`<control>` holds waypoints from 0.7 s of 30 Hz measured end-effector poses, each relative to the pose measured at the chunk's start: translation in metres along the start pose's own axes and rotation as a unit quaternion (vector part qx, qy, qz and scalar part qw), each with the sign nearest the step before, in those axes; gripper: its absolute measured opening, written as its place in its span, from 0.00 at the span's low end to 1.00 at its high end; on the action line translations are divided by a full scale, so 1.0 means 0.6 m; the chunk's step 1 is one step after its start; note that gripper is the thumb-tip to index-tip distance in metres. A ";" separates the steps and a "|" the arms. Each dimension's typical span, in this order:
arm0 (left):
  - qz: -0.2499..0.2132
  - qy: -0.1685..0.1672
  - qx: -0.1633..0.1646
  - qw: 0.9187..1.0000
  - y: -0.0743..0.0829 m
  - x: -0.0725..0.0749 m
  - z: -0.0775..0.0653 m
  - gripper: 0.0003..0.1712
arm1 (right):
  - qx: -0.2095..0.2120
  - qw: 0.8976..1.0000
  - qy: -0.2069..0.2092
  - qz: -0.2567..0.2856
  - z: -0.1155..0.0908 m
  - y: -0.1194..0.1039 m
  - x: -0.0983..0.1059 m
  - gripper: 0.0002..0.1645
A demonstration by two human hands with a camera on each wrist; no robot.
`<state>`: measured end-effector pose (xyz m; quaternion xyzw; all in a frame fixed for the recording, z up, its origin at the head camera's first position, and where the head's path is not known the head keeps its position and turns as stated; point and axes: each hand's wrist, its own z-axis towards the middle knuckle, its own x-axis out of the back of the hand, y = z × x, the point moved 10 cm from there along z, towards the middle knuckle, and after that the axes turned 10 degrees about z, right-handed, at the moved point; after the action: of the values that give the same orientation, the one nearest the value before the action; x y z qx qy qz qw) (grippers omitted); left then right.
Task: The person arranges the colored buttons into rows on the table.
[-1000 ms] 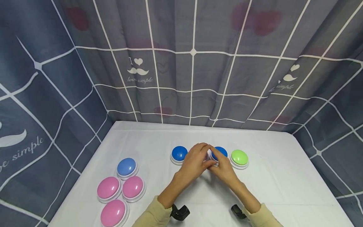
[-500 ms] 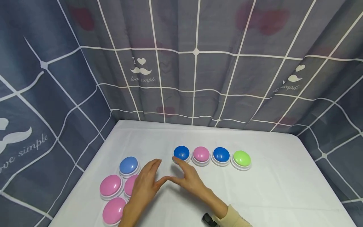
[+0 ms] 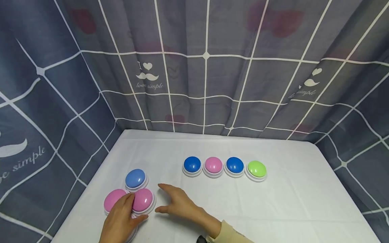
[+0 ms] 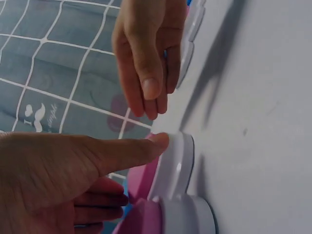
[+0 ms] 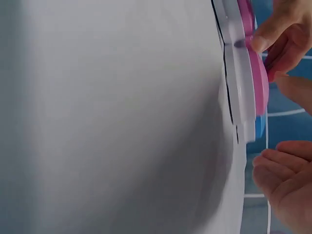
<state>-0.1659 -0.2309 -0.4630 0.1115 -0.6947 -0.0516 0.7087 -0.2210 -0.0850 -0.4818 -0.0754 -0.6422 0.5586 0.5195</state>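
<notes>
In the head view a pink push button (image 3: 143, 199) on a round white base sits at the left of the table. My left hand (image 3: 120, 219) is at its near left side, fingertips by the dome's edge and thumb spread to the right. Whether those fingertips touch the dome I cannot tell. Right of this button, my right hand (image 3: 182, 205) hovers with thumb and fingers spread apart, holding nothing. Another pink button (image 3: 113, 199) lies left of the left hand. A further button's white base (image 3: 133, 234) peeks out below that hand, its dome hidden.
A light blue button (image 3: 135, 178) stands just behind the pink ones. Farther back, a row runs left to right: blue button (image 3: 192, 164), pink button (image 3: 213, 165), blue button (image 3: 234, 165), green button (image 3: 256, 169). A grey checked curtain (image 3: 188, 77) encloses the white table (image 3: 288, 202).
Both hands have left the back row and moved left and nearer, to the pink buttons. The row's pink button, earlier hidden behind the hands, shows between the two blue ones.
</notes>
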 end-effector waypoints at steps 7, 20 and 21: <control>0.014 -0.005 -0.021 1.000 -0.010 0.000 0.006 0.48 | 0.025 0.999 -0.032 -0.020 0.023 -0.020 -0.034 0.45; 0.004 -0.004 -0.095 0.995 -0.010 0.010 0.034 0.45 | 0.040 0.998 -0.041 -0.025 0.047 -0.025 -0.055 0.39; 0.007 -0.001 -0.097 0.995 -0.010 0.011 0.033 0.45 | 0.042 0.998 -0.039 -0.026 0.046 -0.026 -0.056 0.39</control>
<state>-0.1850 -0.2399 -0.4577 0.0376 -0.6882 -0.1138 0.7155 -0.2193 -0.1309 -0.4843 -0.0149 -0.6395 0.5742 0.5110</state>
